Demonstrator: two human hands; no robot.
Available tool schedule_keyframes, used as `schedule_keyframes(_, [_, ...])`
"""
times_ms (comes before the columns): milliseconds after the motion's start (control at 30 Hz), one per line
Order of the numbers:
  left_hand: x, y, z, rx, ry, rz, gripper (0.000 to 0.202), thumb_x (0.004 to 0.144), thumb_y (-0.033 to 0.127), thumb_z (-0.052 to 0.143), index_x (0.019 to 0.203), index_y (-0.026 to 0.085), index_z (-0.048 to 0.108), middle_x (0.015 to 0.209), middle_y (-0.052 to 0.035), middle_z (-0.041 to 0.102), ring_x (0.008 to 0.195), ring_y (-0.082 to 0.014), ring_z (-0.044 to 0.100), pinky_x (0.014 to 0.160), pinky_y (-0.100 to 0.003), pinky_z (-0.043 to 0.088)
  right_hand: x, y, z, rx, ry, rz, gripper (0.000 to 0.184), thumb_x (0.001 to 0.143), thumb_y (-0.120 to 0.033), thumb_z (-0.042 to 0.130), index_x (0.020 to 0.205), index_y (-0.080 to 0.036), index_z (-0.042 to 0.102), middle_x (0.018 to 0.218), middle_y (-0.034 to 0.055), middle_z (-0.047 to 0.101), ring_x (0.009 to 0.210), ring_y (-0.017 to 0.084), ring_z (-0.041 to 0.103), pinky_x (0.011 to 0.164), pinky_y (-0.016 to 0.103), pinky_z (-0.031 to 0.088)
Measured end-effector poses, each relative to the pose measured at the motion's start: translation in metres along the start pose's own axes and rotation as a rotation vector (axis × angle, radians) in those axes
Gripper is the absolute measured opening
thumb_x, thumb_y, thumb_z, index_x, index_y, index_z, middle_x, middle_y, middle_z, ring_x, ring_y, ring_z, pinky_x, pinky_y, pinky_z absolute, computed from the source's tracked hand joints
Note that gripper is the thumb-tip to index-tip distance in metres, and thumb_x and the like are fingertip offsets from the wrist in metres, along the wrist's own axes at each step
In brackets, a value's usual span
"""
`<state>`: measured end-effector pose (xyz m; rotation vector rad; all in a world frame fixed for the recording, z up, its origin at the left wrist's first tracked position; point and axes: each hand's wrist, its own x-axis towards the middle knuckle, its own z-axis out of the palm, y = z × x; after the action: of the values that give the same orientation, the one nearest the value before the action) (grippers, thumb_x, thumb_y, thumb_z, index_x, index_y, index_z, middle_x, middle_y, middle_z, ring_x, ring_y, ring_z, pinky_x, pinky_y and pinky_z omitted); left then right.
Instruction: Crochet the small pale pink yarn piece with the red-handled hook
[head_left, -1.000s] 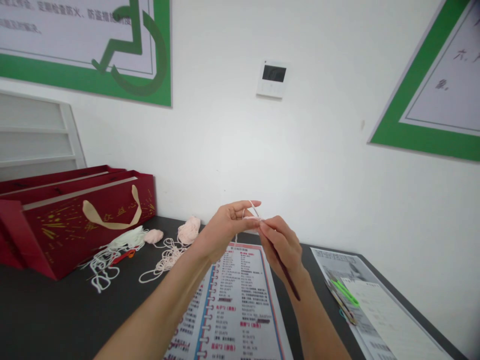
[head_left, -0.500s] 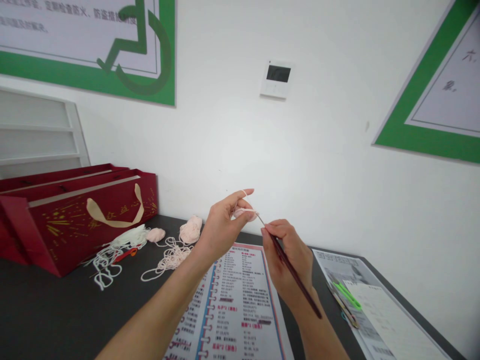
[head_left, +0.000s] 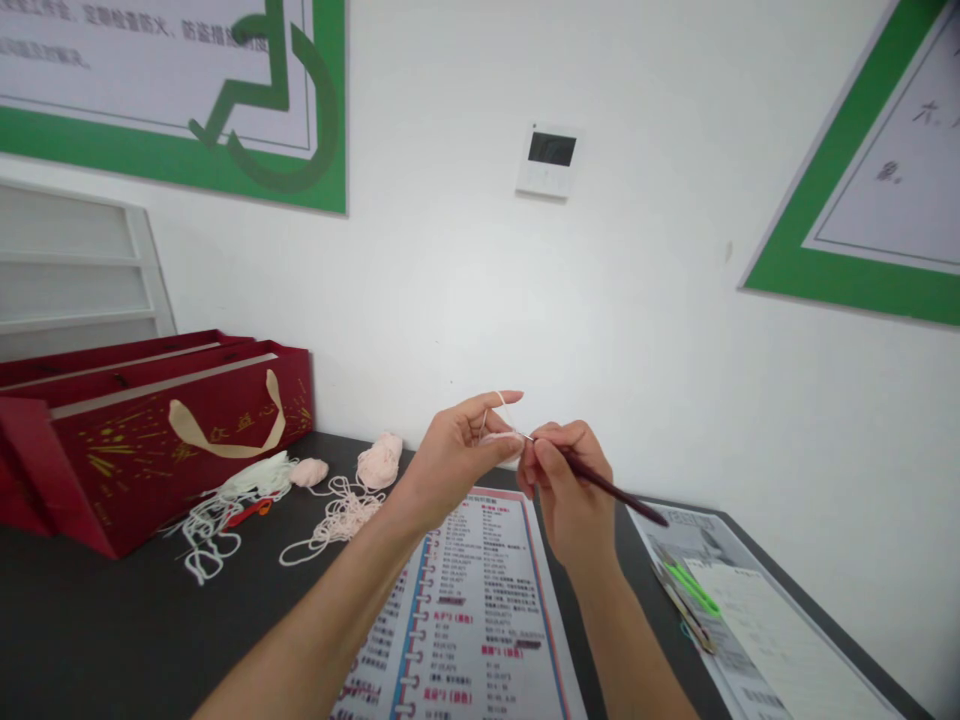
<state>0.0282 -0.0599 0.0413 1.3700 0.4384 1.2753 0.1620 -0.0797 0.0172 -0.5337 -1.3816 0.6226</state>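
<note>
Between the thumb and fingers of my left hand (head_left: pixel 465 445) is a small pale pink crochet piece (head_left: pixel 499 437), mostly covered by the fingers. A strand of yarn loops over the raised left index finger. My right hand (head_left: pixel 574 490) is closed around a crochet hook (head_left: pixel 615 487) with a dark reddish-brown handle, its thin metal tip meeting the edge of the piece. Below both hands lies a printed pattern sheet (head_left: pixel 487 590). Loose pale pink yarn (head_left: pixel 341 520) lies on the table left of my forearm, by a pink yarn ball (head_left: pixel 380 461).
Red gift bags (head_left: pixel 180 440) stand at the left against the wall. White yarn (head_left: pixel 217 515), a small pink piece (head_left: pixel 309 472) and an orange-red item (head_left: pixel 247 512) lie before them. At the right, green-handled scissors (head_left: pixel 694 590) and metal tweezers-like tools rest on papers (head_left: pixel 757 620).
The hook has swung from steeply slanted to flatter, its handle end rising to the right. My right hand has turned and come closer to the left fingers.
</note>
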Motion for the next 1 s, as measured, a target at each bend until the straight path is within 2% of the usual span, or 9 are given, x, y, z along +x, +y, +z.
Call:
schedule_keyframes(100, [0.001, -0.002, 0.002, -0.072, 0.021, -0.056, 0.045, 0.07, 0.018, 0.076, 0.114, 0.016, 0.064, 0.067, 0.0041, 0.06, 0.065, -0.0107, 0.056, 0.073, -0.03, 0.046, -0.008, 0.018, -0.002, -0.531, 0.023, -0.367, 0.012, 0.086, -0.013, 0.057, 0.087, -0.025, 0.056, 0.076, 0.0016, 0.06, 0.065, 0.016, 0.056, 0.056, 0.03, 0.047])
schedule_keyframes(167, [0.001, -0.002, 0.0, -0.133, -0.008, -0.104, 0.042, 0.07, 0.018, 0.076, 0.111, 0.016, 0.066, 0.065, 0.0044, 0.059, 0.063, -0.0099, 0.055, 0.073, -0.029, 0.044, -0.01, 0.026, -0.006, -0.68, 0.024, -0.599, 0.021, 0.084, -0.008, 0.058, 0.095, -0.026, 0.057, 0.083, 0.0047, 0.062, 0.069, 0.018, 0.057, 0.057, 0.032, 0.048])
schedule_keyframes(200, [0.001, -0.002, -0.001, -0.16, -0.03, -0.124, 0.041, 0.071, 0.018, 0.076, 0.11, 0.015, 0.067, 0.064, 0.0043, 0.058, 0.063, -0.0096, 0.055, 0.073, -0.029, 0.043, -0.01, 0.028, -0.008, -0.689, 0.01, -0.652, 0.025, 0.083, -0.007, 0.057, 0.098, -0.027, 0.056, 0.084, 0.0049, 0.063, 0.07, 0.018, 0.058, 0.057, 0.032, 0.048])
schedule_keyframes(267, [0.002, -0.001, -0.005, -0.204, -0.057, -0.153, 0.039, 0.071, 0.018, 0.075, 0.11, 0.015, 0.067, 0.064, 0.0036, 0.058, 0.063, -0.0095, 0.054, 0.073, -0.028, 0.042, -0.008, 0.027, -0.01, -0.601, -0.021, -0.596, 0.025, 0.085, -0.007, 0.056, 0.101, -0.028, 0.055, 0.086, 0.0035, 0.062, 0.07, 0.017, 0.059, 0.057, 0.031, 0.049])
schedule_keyframes(400, [0.006, 0.0, -0.013, -0.232, -0.043, -0.151, 0.039, 0.071, 0.015, 0.075, 0.109, 0.015, 0.068, 0.069, 0.0019, 0.06, 0.064, -0.0091, 0.054, 0.069, -0.025, 0.04, -0.004, 0.014, -0.014, -0.251, -0.098, -0.248, 0.013, 0.091, -0.015, 0.053, 0.095, -0.027, 0.055, 0.084, -0.0007, 0.056, 0.062, 0.011, 0.054, 0.053, 0.027, 0.045])
schedule_keyframes(467, [0.007, 0.001, -0.017, -0.215, -0.032, -0.144, 0.039, 0.071, 0.015, 0.074, 0.109, 0.014, 0.068, 0.069, 0.002, 0.06, 0.062, -0.0082, 0.052, 0.066, -0.024, 0.038, -0.002, 0.007, -0.016, -0.159, -0.129, -0.172, 0.01, 0.091, -0.016, 0.055, 0.093, -0.026, 0.056, 0.083, -0.0018, 0.054, 0.059, 0.01, 0.052, 0.05, 0.025, 0.042])
schedule_keyframes(600, [0.007, 0.005, -0.023, -0.191, -0.042, -0.159, 0.038, 0.071, 0.015, 0.074, 0.108, 0.013, 0.069, 0.068, 0.0017, 0.058, 0.061, -0.0077, 0.05, 0.063, -0.023, 0.037, -0.001, 0.0, -0.022, -0.136, -0.159, -0.122, 0.006, 0.09, -0.02, 0.057, 0.091, -0.025, 0.057, 0.082, -0.0011, 0.055, 0.059, 0.01, 0.052, 0.048, 0.025, 0.039])
schedule_keyframes(733, [0.007, 0.008, -0.028, -0.211, -0.103, -0.203, 0.036, 0.069, 0.012, 0.073, 0.104, 0.013, 0.071, 0.07, -0.0003, 0.06, 0.062, -0.0082, 0.05, 0.061, -0.022, 0.038, 0.0, -0.006, -0.026, -0.104, -0.193, -0.071, 0.003, 0.089, -0.02, 0.059, 0.089, -0.024, 0.058, 0.082, -0.0002, 0.055, 0.058, 0.01, 0.052, 0.046, 0.024, 0.039])
schedule_keyframes(1000, [0.008, 0.007, -0.037, -0.192, -0.205, -0.278, 0.034, 0.069, 0.015, 0.073, 0.103, 0.013, 0.073, 0.067, -0.0022, 0.059, 0.058, -0.0085, 0.05, 0.057, -0.021, 0.04, -0.002, -0.016, -0.033, -0.144, -0.252, -0.043, 0.009, 0.086, -0.014, 0.061, 0.085, -0.024, 0.061, 0.085, 0.0, 0.059, 0.058, 0.009, 0.05, 0.048, 0.025, 0.037])
